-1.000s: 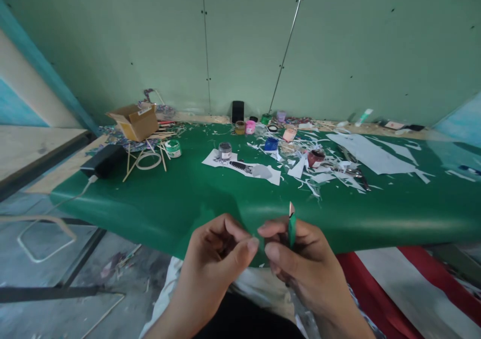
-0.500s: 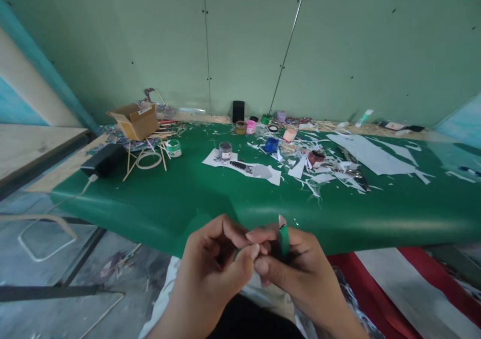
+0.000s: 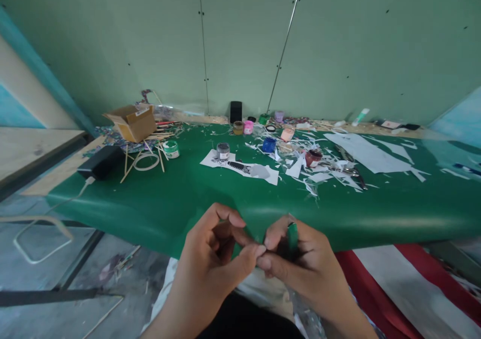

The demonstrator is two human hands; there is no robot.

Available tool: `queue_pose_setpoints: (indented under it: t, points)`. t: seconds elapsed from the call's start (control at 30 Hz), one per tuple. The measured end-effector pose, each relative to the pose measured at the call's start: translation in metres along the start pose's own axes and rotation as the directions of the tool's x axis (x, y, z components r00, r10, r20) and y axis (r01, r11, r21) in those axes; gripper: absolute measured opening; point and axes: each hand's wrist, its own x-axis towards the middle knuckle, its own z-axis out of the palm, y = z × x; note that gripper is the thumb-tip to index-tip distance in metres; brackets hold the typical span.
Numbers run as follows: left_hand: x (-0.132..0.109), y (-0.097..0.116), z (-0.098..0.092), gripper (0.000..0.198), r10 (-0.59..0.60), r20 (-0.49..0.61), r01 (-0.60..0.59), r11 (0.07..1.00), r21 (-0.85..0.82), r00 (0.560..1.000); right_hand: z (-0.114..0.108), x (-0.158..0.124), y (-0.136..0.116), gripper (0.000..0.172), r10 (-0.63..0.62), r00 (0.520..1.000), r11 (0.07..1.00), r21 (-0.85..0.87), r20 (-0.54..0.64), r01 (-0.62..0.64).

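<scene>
My left hand (image 3: 220, 256) and my right hand (image 3: 306, 261) meet at their fingertips in front of the table's near edge. The left thumb and a finger are pinched together against the right fingertips, while the left index finger arches above them. What lies in the pinch is hidden or too small to name. A narrow green strip-like piece (image 3: 292, 234) sticks up between the fingers of my right hand, its lower part hidden. Beyond the hands, a paper cut-out of a knife shape (image 3: 240, 167) lies on the green table cover (image 3: 158, 203), with a grey paint jar (image 3: 223, 151) at its left end.
A cardboard box (image 3: 135, 123), a black box-like device (image 3: 100, 161) with a cable and a green paint jar (image 3: 171, 149) stand at left. Blue (image 3: 269, 145) and dark red (image 3: 313, 158) jars stand among paper scraps. A large white sheet (image 3: 370, 153) lies at right.
My left index finger has lifted away from the right fingers, leaving a gap above the pinch. The right hand and green piece have shifted slightly right. The view has turned a little.
</scene>
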Motion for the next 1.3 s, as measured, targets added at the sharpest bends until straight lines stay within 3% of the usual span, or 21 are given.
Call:
queue_pose_setpoints:
  t: [0.23,0.47,0.77,1.0,1.3]
  points:
    - [0.001,0.001,0.003,0.025,0.013,0.039,-0.014,1.0,0.018,0.999,-0.006,-0.001,-0.001,0.016,-0.021,0.999,1.0,-0.007,0.039,0.022]
    - [-0.002,0.007,0.007,0.022,0.008,0.045,-0.015,0.989,0.144,0.999,-0.013,-0.005,0.0,0.015,0.005,0.995,0.999,-0.051,0.098,0.0]
    - [-0.006,0.01,0.008,0.019,0.188,0.026,-0.184,0.907,0.378,0.982,-0.015,-0.007,-0.002,0.013,-0.025,0.997,0.994,-0.104,0.077,0.033]
    - [-0.009,0.006,0.006,0.02,0.274,0.04,-0.261,0.846,0.466,0.961,-0.017,-0.008,-0.001,0.013,-0.004,0.996,0.991,-0.133,0.084,0.015]
    - [-0.006,-0.009,0.009,0.025,0.463,0.095,-0.416,0.667,0.618,0.881,-0.023,-0.011,0.006,0.011,0.07,0.997,0.97,-0.234,0.027,-0.062]
